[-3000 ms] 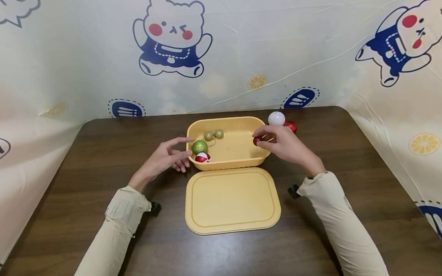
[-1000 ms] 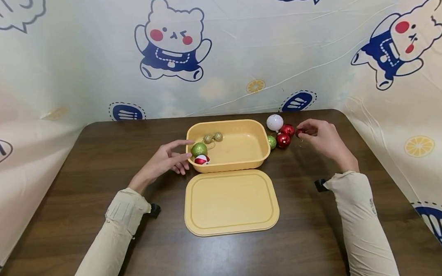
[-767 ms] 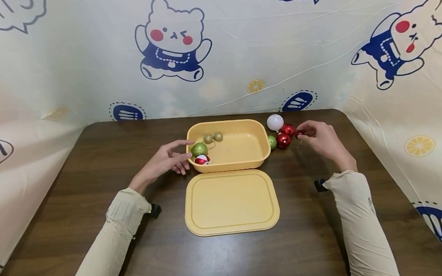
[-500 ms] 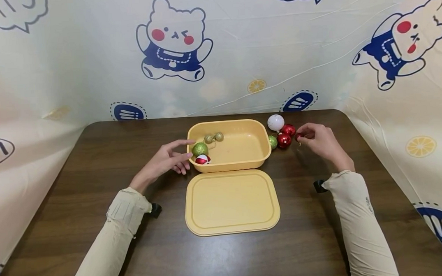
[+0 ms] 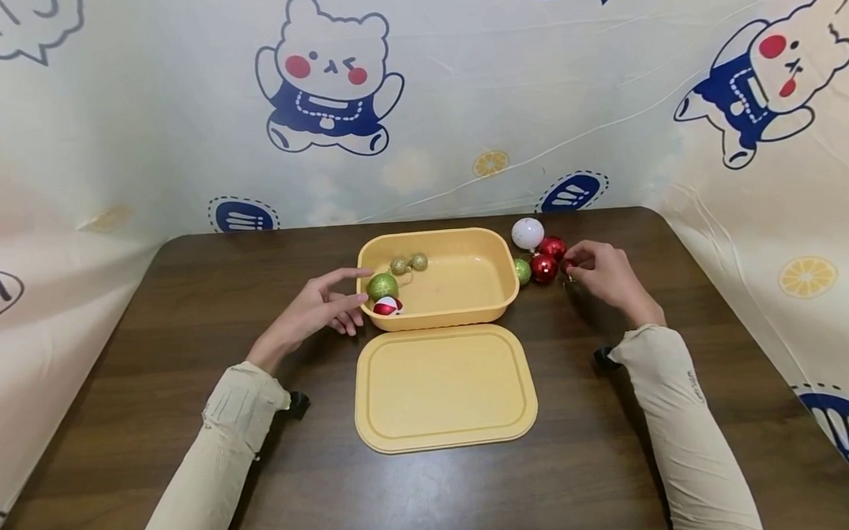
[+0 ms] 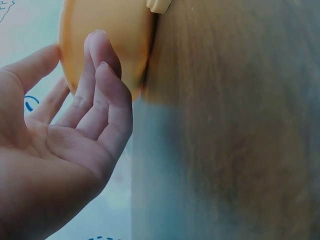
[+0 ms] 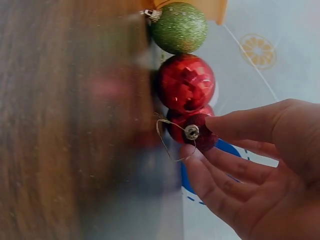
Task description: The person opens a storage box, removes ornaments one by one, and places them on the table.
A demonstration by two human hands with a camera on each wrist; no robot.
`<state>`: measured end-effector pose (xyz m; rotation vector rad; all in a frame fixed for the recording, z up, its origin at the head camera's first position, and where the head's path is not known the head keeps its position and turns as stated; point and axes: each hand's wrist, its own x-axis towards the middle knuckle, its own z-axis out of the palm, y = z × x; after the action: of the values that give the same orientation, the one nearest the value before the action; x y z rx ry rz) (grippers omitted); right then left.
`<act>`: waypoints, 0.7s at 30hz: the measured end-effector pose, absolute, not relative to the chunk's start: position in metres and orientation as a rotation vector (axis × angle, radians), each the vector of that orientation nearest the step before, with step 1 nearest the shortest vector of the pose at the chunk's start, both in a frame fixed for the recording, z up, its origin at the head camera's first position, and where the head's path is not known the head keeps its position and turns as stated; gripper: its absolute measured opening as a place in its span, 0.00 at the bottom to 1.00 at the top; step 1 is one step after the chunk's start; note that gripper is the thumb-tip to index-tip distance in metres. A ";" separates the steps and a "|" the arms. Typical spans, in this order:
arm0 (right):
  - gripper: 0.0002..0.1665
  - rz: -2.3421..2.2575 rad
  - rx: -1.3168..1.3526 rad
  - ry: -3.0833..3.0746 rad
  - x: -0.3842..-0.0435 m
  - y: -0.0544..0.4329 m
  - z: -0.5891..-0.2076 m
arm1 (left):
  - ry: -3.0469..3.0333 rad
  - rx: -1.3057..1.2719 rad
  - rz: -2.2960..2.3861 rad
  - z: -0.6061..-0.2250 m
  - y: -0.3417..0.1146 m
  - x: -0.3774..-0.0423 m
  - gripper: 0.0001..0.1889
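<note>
In the head view the left hand (image 5: 313, 309) spreads its fingers at 9 o'clock on the tub (image 5: 441, 320), perhaps to steady it, while at 3 o'clock the right hand (image 5: 606, 274) pinches a dark ball (image 5: 569, 267) just beside the loose red balls (image 5: 544, 268), and the lid (image 5: 446, 389) lies at 6 o'clock, seemingly kept within reach. In the left wrist view the fingers bend loosely and pinch nothing, which suggests bracing rather than lifting. In the right wrist view thumb and fingertips hold the dark ball by its sides, apparently leaving the cap (image 7: 192, 132) and loop (image 7: 161, 135) free, with the green ball (image 7: 179, 28) beyond towards 12 o'clock
</note>
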<state>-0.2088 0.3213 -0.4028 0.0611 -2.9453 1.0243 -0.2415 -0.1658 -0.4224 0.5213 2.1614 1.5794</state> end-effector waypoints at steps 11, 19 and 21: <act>0.15 1.021 0.077 -2.949 -0.212 0.324 -0.408 | 2.137 0.512 1.614 -0.421 -0.165 -0.240 0.29; 0.16 1.019 0.078 -2.953 -0.210 0.326 -0.403 | 2.153 0.504 1.598 -0.419 -0.165 -0.238 0.27; 0.16 1.017 0.061 -2.951 -0.208 0.324 -0.399 | 2.152 0.506 1.595 -0.420 -0.165 -0.239 0.27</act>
<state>-0.2081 0.3242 -0.3989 0.0609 -2.9513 1.0172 -0.2388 -0.1650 -0.4198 0.5062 2.1522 1.5951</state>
